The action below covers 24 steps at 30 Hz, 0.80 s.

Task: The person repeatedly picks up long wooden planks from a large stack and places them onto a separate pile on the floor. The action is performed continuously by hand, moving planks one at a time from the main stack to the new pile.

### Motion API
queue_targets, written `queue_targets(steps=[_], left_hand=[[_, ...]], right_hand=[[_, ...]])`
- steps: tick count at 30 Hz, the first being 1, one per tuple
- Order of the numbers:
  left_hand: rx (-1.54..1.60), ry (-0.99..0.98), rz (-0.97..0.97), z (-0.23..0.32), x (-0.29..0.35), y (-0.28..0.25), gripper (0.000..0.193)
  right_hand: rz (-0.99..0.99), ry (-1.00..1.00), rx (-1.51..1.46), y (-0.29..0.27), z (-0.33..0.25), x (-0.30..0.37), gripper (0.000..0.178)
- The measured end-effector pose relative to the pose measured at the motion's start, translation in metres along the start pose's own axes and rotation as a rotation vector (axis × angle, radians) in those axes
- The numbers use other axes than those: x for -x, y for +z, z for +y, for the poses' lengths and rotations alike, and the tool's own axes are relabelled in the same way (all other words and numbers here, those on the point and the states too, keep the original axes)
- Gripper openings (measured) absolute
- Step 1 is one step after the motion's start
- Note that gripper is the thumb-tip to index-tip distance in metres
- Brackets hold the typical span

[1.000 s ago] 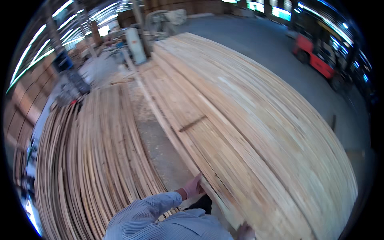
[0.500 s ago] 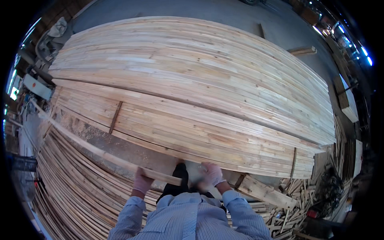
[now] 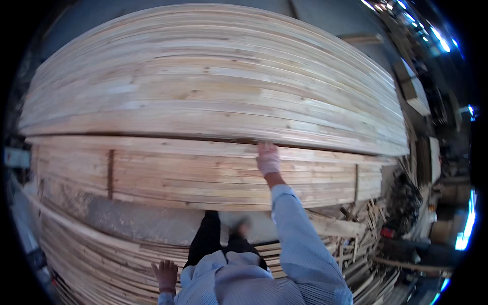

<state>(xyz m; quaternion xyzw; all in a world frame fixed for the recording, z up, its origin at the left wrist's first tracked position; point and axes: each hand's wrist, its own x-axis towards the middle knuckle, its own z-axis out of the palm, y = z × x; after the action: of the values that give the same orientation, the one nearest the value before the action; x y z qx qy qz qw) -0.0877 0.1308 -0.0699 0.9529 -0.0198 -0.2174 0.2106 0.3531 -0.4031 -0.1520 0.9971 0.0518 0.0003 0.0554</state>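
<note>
A tall stack of long pale wooden boards (image 3: 203, 96) spans the view before me. My right hand (image 3: 268, 158), in a light glove, reaches forward to its front side. The fingers are curled over the upper edge of a long front board (image 3: 203, 147), beside the dark gap under the upper layers; the fingertips are partly hidden. My left hand (image 3: 165, 276) is low beside my body with fingers spread and nothing in it. It is over a lower pile of long wooden strips (image 3: 101, 259). A pale strip (image 3: 76, 222) lies along that pile's far side.
Upright dark battens (image 3: 110, 173) cross the stack's front. Bare floor with sawdust (image 3: 132, 216) runs between stack and pile, where my legs stand. Scrap wood pieces (image 3: 373, 218) and a dark heap (image 3: 402, 201) are at the right.
My left hand has let go of the long wooden strip and drawn back low. My right hand has moved up and forward onto the stack's front board. The view has shifted.
</note>
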Motion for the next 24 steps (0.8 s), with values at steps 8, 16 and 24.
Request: queue_targets(steps=[8,16,24], left_hand=[[0.398,-0.112,0.121,-0.093,0.046,0.073,0.036],[2.115,-0.555,-0.162,-0.028,-0.027,0.019,0.039],[2.112,-0.636,-0.027,0.087,-0.096,-0.005,0.045]], right_hand=[[-0.303,0.057,0.104,0.002,0.005,-0.036,0.022],[-0.239,-0.082,0.145,-0.016,-0.002,0.006,0.02],[-0.264,-0.172,-0.22,-0.085,-0.013,0.135,0.014]])
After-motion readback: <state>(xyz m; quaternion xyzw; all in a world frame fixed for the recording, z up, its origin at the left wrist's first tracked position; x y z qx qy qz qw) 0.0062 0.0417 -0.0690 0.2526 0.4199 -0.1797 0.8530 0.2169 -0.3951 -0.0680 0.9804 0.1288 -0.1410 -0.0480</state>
